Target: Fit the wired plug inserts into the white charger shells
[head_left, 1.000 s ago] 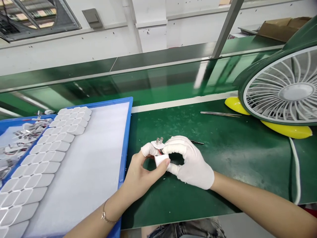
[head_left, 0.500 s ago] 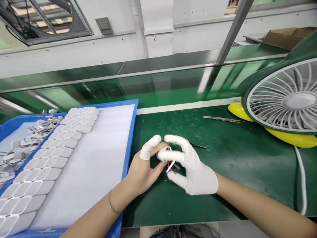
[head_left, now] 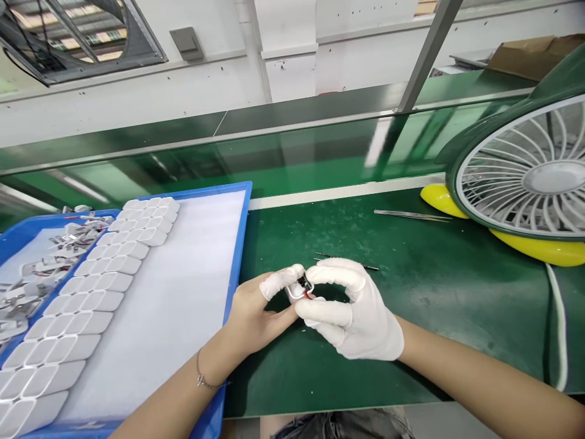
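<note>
Between both hands, above the green bench, is a small white plastic housing (head_left: 296, 293) with a dark part and red and black wires showing at its open side. My left hand (head_left: 260, 311), bare but for a white finger cot, is closed on the housing from the left. My right hand (head_left: 356, 311), in a white glove, pinches at its wire side; the gloved fingers hide part of it. Just behind the hands lies a pair of dark tweezers (head_left: 370, 267), partly covered by the glove.
At left, a blue tray (head_left: 244, 244) holds rows of white housings (head_left: 109, 280) on a white sheet. Beside it, another blue tray (head_left: 22, 241) carries loose wired white parts (head_left: 46, 268). Silver tweezers (head_left: 411, 215) lie farther back, near a green fan (head_left: 525, 177) with a white cord (head_left: 556, 329).
The housing has turned so its open side with the dark part and wires shows. My right fingers have closed in on it, and the white strip between them no longer shows.
</note>
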Available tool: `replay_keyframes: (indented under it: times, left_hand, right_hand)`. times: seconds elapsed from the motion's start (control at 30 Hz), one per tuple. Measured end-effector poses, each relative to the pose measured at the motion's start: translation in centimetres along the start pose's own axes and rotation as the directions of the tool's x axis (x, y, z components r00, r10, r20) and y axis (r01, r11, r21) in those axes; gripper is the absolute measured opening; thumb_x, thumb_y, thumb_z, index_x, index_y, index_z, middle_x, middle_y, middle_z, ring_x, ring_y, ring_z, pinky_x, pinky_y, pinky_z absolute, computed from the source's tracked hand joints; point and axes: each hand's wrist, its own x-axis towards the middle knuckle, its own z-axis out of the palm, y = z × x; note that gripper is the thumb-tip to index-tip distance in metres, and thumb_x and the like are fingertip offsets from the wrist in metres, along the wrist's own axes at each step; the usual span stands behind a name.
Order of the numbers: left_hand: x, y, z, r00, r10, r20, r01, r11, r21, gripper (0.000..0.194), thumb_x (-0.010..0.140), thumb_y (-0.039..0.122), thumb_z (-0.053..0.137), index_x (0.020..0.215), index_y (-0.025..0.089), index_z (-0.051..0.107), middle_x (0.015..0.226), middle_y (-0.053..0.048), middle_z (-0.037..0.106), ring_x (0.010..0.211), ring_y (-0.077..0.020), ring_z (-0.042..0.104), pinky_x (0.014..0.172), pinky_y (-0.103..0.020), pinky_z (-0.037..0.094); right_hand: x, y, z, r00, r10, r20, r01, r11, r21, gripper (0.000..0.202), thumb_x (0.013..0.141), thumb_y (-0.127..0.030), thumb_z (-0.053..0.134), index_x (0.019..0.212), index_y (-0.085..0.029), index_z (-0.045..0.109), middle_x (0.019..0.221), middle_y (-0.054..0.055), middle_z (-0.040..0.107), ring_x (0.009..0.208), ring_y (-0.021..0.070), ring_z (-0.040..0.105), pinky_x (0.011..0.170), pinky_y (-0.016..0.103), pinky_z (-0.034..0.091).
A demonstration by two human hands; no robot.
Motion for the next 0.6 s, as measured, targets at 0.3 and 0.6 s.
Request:
replay_keyframes:
  times: [0.3,0.6]
  left_hand:
    - [-0.3,0.3,0.0,0.979,-0.200,0.044,0.202,0.978,-0.057,0.049,0.079,0.028,0.073,0.117,0.025,0.043,0.100,-0.005,0.075,0.090,-0.0203,0.073,0.079,-0.032,0.058]
    - [-0.2,0.0,0.1,0.911,-0.408,0.056,0.412,0.900,-0.144,0.053,0.078,0.027,0.073,0.120,0.024,0.041,0.105,-0.006,0.074,0.099,-0.0232,0.070,0.091,-0.042,0.054]
  right_hand:
    - [0.1,0.1,0.2,0.999,-0.030,-0.028,0.032,0.998,0.061,0.022,0.078,-0.005,0.053,0.084,-0.025,0.061,0.094,0.002,0.060,0.071,0.0125,0.058,0.067,0.032,0.052]
    - [-1.2,2.5,-1.1,0.995,0.095,0.004,-0.095,0.995,0.006,0.047,0.082,-0.010,0.049,0.128,-0.021,0.047,0.116,0.011,0.062,0.108,0.0245,0.060,0.089,0.044,0.053]
